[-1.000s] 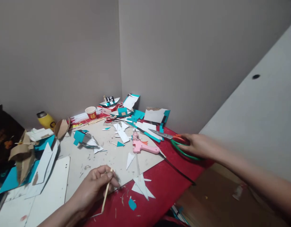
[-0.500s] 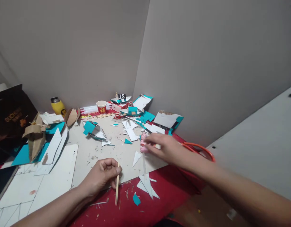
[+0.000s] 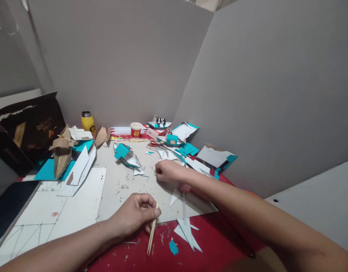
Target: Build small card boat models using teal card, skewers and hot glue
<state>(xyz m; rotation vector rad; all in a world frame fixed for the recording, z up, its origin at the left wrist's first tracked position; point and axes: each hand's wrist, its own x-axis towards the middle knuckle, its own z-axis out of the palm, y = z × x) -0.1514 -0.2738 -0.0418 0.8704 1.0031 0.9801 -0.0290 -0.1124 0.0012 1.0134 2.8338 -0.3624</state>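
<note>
My left hand point(image 3: 137, 213) is closed around a few thin wooden sticks point(image 3: 151, 234), which point down toward the red table covering. My right hand point(image 3: 168, 172) reaches over the grey board, its fingers pinched together low at the surface among paper scraps. Whatever is between those fingertips is hidden. Under the right forearm lies a pink glue gun point(image 3: 185, 187), partly covered, with a clear glue stick point(image 3: 184, 207) coming out of its back. To the left of the right hand sits a small teal-and-white paper boat point(image 3: 127, 155).
Cardboard boats point(image 3: 63, 158) and white cutouts point(image 3: 80, 170) stand at left by a dark box point(image 3: 35, 132). Behind are a yellow bottle point(image 3: 87, 121), a paper cup point(image 3: 136, 129), scissors point(image 3: 154, 143) and a boat marked ST point(image 3: 159, 122). White scraps point(image 3: 188, 234) lie in front.
My right hand has moved left from the pink glue gun to the scraps, and its fingers have pinched together. My left hand keeps its sticks. The view has turned left and up.
</note>
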